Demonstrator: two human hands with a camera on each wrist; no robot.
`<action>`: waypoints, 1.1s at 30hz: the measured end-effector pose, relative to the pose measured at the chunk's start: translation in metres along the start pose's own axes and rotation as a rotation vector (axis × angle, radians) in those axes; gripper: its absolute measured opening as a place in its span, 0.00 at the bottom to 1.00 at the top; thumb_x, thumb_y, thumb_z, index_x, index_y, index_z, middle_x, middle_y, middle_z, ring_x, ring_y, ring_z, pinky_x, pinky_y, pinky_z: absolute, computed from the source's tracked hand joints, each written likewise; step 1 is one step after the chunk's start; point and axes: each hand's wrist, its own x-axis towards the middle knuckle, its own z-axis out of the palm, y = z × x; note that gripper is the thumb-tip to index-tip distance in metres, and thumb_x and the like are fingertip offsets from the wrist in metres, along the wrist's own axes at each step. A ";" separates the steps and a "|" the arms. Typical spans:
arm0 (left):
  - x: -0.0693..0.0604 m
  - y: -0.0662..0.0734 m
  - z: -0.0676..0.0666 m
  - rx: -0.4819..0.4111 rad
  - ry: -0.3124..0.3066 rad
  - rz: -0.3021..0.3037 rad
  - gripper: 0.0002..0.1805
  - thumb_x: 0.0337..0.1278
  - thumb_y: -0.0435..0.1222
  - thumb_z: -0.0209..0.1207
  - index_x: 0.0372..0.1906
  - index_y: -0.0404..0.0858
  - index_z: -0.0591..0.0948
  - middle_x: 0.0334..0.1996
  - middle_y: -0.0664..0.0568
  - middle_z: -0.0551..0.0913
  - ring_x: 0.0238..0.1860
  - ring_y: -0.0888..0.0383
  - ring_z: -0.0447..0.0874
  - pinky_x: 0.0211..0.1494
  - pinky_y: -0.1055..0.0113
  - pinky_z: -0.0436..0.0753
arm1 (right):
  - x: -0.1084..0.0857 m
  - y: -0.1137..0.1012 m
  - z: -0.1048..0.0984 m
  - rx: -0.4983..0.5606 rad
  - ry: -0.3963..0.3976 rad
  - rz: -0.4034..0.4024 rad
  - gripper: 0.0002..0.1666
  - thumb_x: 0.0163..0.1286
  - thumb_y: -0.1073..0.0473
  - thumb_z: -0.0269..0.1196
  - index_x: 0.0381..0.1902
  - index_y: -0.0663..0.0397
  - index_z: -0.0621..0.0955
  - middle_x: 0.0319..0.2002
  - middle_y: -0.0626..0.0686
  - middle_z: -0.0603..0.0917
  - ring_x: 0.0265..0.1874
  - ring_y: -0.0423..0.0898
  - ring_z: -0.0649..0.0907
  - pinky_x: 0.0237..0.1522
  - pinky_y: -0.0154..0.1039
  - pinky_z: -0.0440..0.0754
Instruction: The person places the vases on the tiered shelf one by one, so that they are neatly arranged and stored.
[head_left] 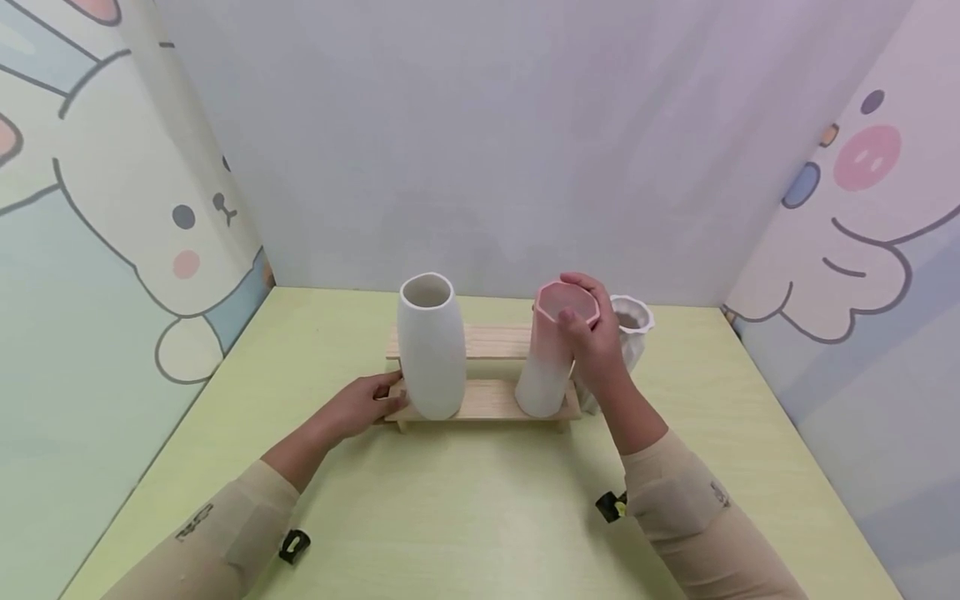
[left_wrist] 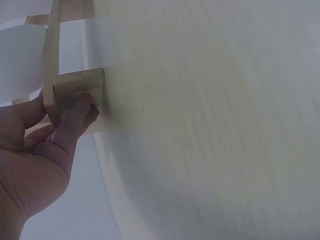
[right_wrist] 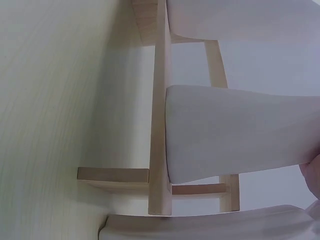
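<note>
A two-step wooden stand (head_left: 491,400) carries a tall white vase (head_left: 432,358) on its left and a pink-and-white vase (head_left: 546,379) on its right. My left hand (head_left: 363,408) grips the left end of the lower step. In the left wrist view its thumb and fingers pinch the board end by a wooden leg (left_wrist: 77,82). My right hand (head_left: 602,354) holds the pink-and-white vase near its rim, thumb at the front. In the right wrist view that vase's base (right_wrist: 215,132) rests on the lower board (right_wrist: 160,105), and only a fingertip shows.
A third, white vase (head_left: 633,337) with a wavy rim stands on the table (head_left: 465,517), right of the stand and partly behind my right hand. A pale curtain (head_left: 480,150) closes off the back. Walls with cartoon animals flank both sides.
</note>
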 end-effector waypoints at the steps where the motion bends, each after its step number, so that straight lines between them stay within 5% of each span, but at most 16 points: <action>1: 0.000 -0.001 0.000 -0.002 -0.001 -0.002 0.33 0.67 0.48 0.59 0.74 0.45 0.66 0.52 0.47 0.80 0.47 0.54 0.77 0.47 0.62 0.79 | 0.000 -0.001 -0.001 -0.005 -0.012 0.008 0.32 0.65 0.53 0.62 0.66 0.52 0.69 0.51 0.51 0.79 0.46 0.45 0.80 0.42 0.32 0.81; 5: 0.002 -0.003 0.002 -0.011 -0.006 -0.006 0.33 0.67 0.47 0.59 0.74 0.45 0.66 0.50 0.46 0.80 0.47 0.53 0.77 0.46 0.62 0.80 | -0.001 -0.007 -0.005 -0.028 -0.061 -0.010 0.38 0.68 0.54 0.62 0.72 0.49 0.60 0.61 0.55 0.76 0.55 0.46 0.77 0.51 0.31 0.79; 9: 0.002 -0.004 0.002 -0.015 -0.005 -0.006 0.33 0.67 0.47 0.59 0.74 0.45 0.66 0.55 0.45 0.79 0.49 0.53 0.77 0.47 0.61 0.81 | 0.000 -0.017 -0.011 -0.080 -0.069 -0.152 0.50 0.65 0.42 0.67 0.74 0.51 0.55 0.68 0.60 0.69 0.65 0.50 0.71 0.63 0.35 0.70; 15: 0.000 -0.004 0.001 0.002 -0.002 -0.007 0.33 0.67 0.48 0.59 0.74 0.45 0.66 0.58 0.44 0.79 0.50 0.53 0.77 0.49 0.59 0.81 | 0.005 -0.048 -0.029 -0.092 0.034 -0.445 0.51 0.58 0.40 0.72 0.67 0.65 0.64 0.64 0.64 0.71 0.66 0.56 0.68 0.68 0.46 0.64; 18: -0.001 -0.003 0.001 0.000 0.000 -0.008 0.34 0.67 0.48 0.59 0.74 0.45 0.65 0.60 0.43 0.78 0.52 0.52 0.77 0.51 0.58 0.81 | 0.011 -0.061 -0.047 -0.110 0.101 -0.507 0.51 0.56 0.41 0.74 0.64 0.68 0.67 0.62 0.63 0.72 0.65 0.58 0.68 0.68 0.46 0.63; 22: -0.001 -0.004 0.000 -0.003 0.002 -0.009 0.34 0.67 0.48 0.59 0.74 0.45 0.65 0.62 0.42 0.76 0.55 0.51 0.77 0.53 0.56 0.81 | 0.016 -0.062 -0.073 -0.096 0.160 -0.456 0.50 0.55 0.45 0.75 0.66 0.65 0.66 0.63 0.62 0.71 0.67 0.57 0.66 0.67 0.44 0.63; 27: 0.001 -0.007 -0.003 -0.002 0.002 -0.010 0.34 0.67 0.48 0.58 0.74 0.45 0.65 0.64 0.41 0.75 0.57 0.50 0.77 0.54 0.55 0.81 | 0.013 -0.038 -0.092 -0.019 0.180 -0.263 0.45 0.58 0.54 0.73 0.68 0.57 0.65 0.65 0.62 0.70 0.68 0.57 0.64 0.68 0.46 0.61; 33: 0.001 -0.010 -0.002 0.008 0.006 -0.007 0.34 0.67 0.49 0.58 0.74 0.43 0.66 0.56 0.43 0.79 0.50 0.53 0.77 0.52 0.57 0.78 | 0.005 -0.002 -0.096 -0.108 0.112 -0.029 0.40 0.66 0.60 0.64 0.72 0.50 0.61 0.68 0.61 0.67 0.68 0.54 0.64 0.70 0.43 0.60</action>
